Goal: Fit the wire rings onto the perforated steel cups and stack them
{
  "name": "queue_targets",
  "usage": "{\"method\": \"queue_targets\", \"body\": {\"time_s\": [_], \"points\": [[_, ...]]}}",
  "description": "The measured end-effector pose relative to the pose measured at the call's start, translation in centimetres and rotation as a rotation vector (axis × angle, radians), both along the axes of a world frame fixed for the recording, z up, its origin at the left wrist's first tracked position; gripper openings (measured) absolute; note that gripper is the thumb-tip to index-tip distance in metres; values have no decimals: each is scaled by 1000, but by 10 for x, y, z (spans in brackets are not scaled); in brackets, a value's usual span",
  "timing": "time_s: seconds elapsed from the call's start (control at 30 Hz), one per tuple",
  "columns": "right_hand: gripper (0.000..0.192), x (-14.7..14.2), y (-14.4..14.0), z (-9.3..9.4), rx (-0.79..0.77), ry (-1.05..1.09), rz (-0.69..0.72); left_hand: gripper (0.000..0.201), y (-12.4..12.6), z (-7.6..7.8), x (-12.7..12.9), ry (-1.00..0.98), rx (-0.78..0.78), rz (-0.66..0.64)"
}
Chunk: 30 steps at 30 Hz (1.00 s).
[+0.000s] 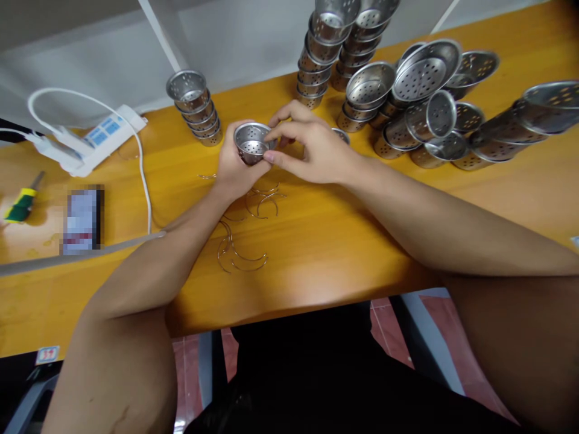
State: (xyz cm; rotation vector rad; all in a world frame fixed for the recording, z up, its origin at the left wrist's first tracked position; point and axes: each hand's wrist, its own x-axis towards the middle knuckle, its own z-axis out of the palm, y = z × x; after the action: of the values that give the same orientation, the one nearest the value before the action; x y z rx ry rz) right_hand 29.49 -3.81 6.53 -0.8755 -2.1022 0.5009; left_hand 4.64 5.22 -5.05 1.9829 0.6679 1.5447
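A small perforated metal cup (251, 142) is held above the table, its open mouth tilted toward me. My left hand (233, 166) wraps around its outside from the left and below, closed on it. On the cup's right side, the thumb and curled fingers of my right hand (301, 141) grip at the rim, with fingertips reaching over into the mouth. Whether a thin wire is also between those fingers is not visible. Below the hands, several curved wire pieces (262, 202) lie loose on the tabletop, with more bent wires (239, 256) nearer to me.
A short cup stack (196, 111) stands left of my hands. Taller stacks (319, 57) and a cluster of perforated cups (416, 90) occupy the back right. Leftward are a white power strip (104, 138) with cables, a blurred-out phone (81, 220) and a green-yellow screwdriver (22, 202).
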Motion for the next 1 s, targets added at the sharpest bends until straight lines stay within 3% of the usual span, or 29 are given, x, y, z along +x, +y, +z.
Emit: {"method": "queue_targets", "body": {"time_s": [0.1, 0.27, 0.43, 0.57, 0.7, 0.8, 1.0], "points": [[40, -2, -1, -3, 3, -9, -9, 103, 1, -6, 0, -59, 96, -25], [40, -5, -4, -3, 2, 6, -16, 109, -4, 0, 0, 83, 56, 84], [40, -5, -3, -6, 18, -4, -16, 109, -6, 6, -7, 37, 95, -19], [41, -5, -1, -9, 21, -7, 16, 116, -20, 20, -15, 229, -87, -18], [45, -6, 1, -13, 4, 20, 40, 110, -32, 33, -19, 308, -53, -10], [53, -9, 3, -19, -25, 72, 64, 108, -28, 30, -20, 336, 10, 19], [60, -14, 8, -31, -73, 207, 97, 102, -14, 18, -23, 171, 72, 34]]}}
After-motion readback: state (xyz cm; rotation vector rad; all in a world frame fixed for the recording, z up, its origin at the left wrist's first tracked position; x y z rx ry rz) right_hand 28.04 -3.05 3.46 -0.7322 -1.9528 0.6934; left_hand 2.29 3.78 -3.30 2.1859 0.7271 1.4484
